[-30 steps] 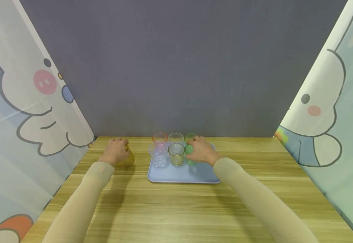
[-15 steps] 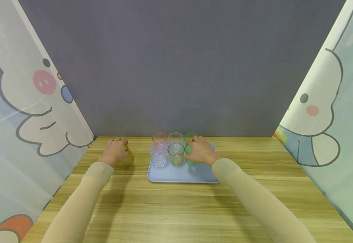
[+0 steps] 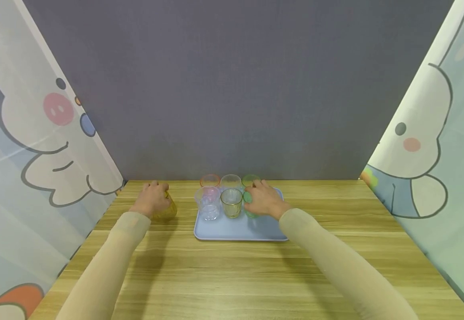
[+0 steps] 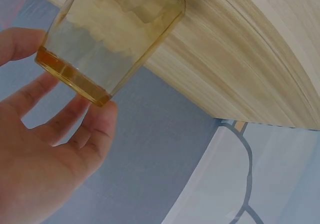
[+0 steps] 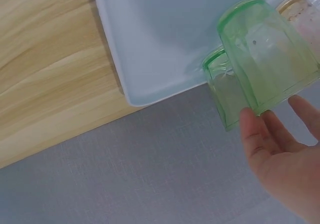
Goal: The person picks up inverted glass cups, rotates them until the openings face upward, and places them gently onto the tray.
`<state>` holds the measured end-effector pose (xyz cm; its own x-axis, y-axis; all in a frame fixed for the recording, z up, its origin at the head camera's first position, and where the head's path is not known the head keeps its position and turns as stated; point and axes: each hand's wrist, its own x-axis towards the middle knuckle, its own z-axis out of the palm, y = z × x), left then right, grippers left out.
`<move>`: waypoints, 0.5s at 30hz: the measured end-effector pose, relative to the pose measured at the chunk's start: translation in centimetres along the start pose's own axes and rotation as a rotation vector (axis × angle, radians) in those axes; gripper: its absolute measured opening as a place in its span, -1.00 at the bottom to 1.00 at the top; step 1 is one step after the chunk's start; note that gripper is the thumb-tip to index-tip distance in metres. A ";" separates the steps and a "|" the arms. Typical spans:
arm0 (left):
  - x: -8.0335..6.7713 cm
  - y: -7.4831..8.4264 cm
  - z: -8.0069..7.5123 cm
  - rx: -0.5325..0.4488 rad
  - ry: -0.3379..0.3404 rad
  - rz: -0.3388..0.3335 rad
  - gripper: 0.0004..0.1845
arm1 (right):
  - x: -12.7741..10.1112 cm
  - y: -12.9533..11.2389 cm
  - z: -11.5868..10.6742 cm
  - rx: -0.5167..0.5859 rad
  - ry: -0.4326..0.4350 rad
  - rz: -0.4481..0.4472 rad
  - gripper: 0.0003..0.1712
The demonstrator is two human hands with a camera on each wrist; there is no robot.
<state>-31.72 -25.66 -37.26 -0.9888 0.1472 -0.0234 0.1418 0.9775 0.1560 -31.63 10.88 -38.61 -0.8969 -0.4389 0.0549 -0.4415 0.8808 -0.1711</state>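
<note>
At the left of the table, my left hand point(image 3: 152, 198) grips an amber glass point(image 3: 167, 210) from above. The left wrist view has the amber glass point(image 4: 117, 26) upside down, its thick base between thumb and fingers and its mouth toward the table. My right hand point(image 3: 264, 199) is over the tray point(image 3: 235, 233), with thumb and fingers at the rim of an upright green glass point(image 3: 251, 211). This green glass point(image 5: 267, 54) stands on its thick base in the right wrist view, my right fingertips point(image 5: 248, 118) on its rim.
On the blue tray, a clear glass point(image 3: 209, 209) and a yellowish glass point(image 3: 232, 206) share the front row. A pink glass point(image 3: 210, 180), another clear glass point(image 3: 231, 179) and a second green glass point(image 3: 250, 178) stand behind. A grey panel point(image 3: 232, 89) rises at the table's back edge.
</note>
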 end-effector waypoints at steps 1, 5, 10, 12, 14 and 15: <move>0.0 0.0 -0.1 -0.001 -0.004 -0.001 -0.40 | 0.0 0.0 0.0 0.008 0.000 0.002 -0.33; 0.2 -0.1 -0.2 -0.009 -0.011 -0.007 -0.40 | -0.3 0.2 -0.2 0.031 -0.002 0.000 -0.32; 0.4 -0.2 -0.2 -0.016 -0.024 -0.010 -0.39 | -0.6 0.3 -0.6 0.045 0.009 -0.009 -0.34; 0.5 -0.3 -0.1 -0.017 -0.030 -0.011 -0.38 | -0.7 0.2 -0.8 0.051 0.013 -0.013 -0.35; 0.5 -0.4 0.0 -0.011 -0.032 -0.015 -0.37 | -0.8 0.0 -1.0 0.059 0.012 -0.020 -0.36; 0.5 -0.4 0.1 -0.007 -0.031 -0.016 -0.36 | -0.8 -0.1 -1.1 0.063 0.014 -0.025 -0.36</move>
<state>-32.25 -26.01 -37.43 -0.9891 0.1358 -0.0566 0.1251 0.9788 0.1621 -30.84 11.31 -37.54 -0.8862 -0.4574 0.0734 -0.4612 0.8566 -0.2314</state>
